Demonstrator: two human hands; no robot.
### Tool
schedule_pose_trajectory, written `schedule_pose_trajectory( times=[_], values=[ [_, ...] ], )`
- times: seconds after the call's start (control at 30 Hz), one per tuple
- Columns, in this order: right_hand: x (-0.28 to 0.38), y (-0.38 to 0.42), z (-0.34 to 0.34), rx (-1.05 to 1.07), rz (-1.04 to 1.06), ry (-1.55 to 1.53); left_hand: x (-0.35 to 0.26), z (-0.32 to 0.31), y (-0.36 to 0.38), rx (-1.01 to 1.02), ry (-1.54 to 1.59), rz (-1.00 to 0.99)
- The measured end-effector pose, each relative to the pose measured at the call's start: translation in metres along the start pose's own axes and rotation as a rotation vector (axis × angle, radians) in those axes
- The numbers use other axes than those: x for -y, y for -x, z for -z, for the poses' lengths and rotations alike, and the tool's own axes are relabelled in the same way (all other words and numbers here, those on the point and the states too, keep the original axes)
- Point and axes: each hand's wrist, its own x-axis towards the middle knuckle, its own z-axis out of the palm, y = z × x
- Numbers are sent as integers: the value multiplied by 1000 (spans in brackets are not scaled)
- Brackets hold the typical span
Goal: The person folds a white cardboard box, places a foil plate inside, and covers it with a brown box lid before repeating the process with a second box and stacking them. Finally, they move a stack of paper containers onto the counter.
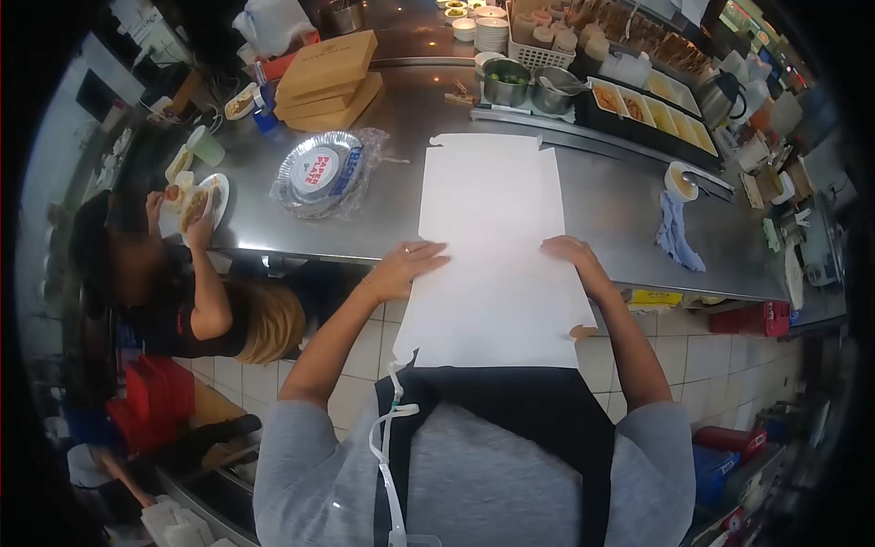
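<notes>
Cardboard (492, 237) lies flat, its far part on the steel counter (365, 219) and its near end reaching my apron (510, 401), as my left hand (406, 270) and right hand (576, 260) rest on its opposite edges, fingers extended and loosely spread, gripping nothing tightly. Wrapped paper plates (319, 173) sit to the left, near brown boxes (328, 77), while a blue cloth (676, 235) lies at right beside a bowl (681, 182).
</notes>
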Motion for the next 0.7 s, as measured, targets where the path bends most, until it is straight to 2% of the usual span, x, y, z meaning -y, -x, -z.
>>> schedule_pose_trajectory(
  times=[0.03, 0.07, 0.17, 0.2, 0.23, 0.27, 0.3, 0.33, 0.37, 0.4, 0.43, 0.5, 0.53, 0.57, 0.63, 0.67, 0.7],
  values=[
    [0, 0, -1, -18, 86, 107, 1, 4, -2, 6, -112, -29],
    [-1, -2, -2, -15, 82, 104, 3, 6, -5, 11, -224, -59],
    [-13, -8, 0, 7, 124, 41, 20, 0, -9, -32, -220, -69],
    [-19, -7, 0, -9, 154, -105, 27, -3, -13, -31, -220, -73],
    [-24, -8, -2, -25, 184, -251, 33, -7, -18, -105, 187, 77],
    [-27, -12, -10, -59, -155, -473, 39, -10, -24, -177, 595, 227],
    [-26, -17, -17, -92, -497, -687, 46, -11, -32, -178, 594, 223],
    [-21, -23, -22, -203, -451, -328, 52, -10, -41, -173, 591, 458],
    [-21, -31, -27, -363, -334, -354, 57, -10, -52, -168, 584, 692],
    [-10, -38, -24, -373, -438, -229, 63, -12, -63, -218, 366, 753],
    [2, -45, -19, -383, -541, -102, 58, -14, -73, -222, 369, 748],
    [18, -58, -20, -408, -609, 21, 46, -20, -92, -759, -78, 635],
    [20, -62, -21, -427, -679, 138, 43, -18, -97, -607, -95, 799],
    [14, -64, -27, -427, -683, 141, 39, -19, -104, -604, -92, 797],
    [4, -69, -40, -570, -513, 432, 38, -23, -115, -492, -270, 1030],
    [-3, -71, -42, -568, -519, 433, 38, -23, -118, -486, -268, 1029],
    [-1, -76, -40, -462, -602, 469, 40, -25, -120, -467, -296, 1034]
  ],
)
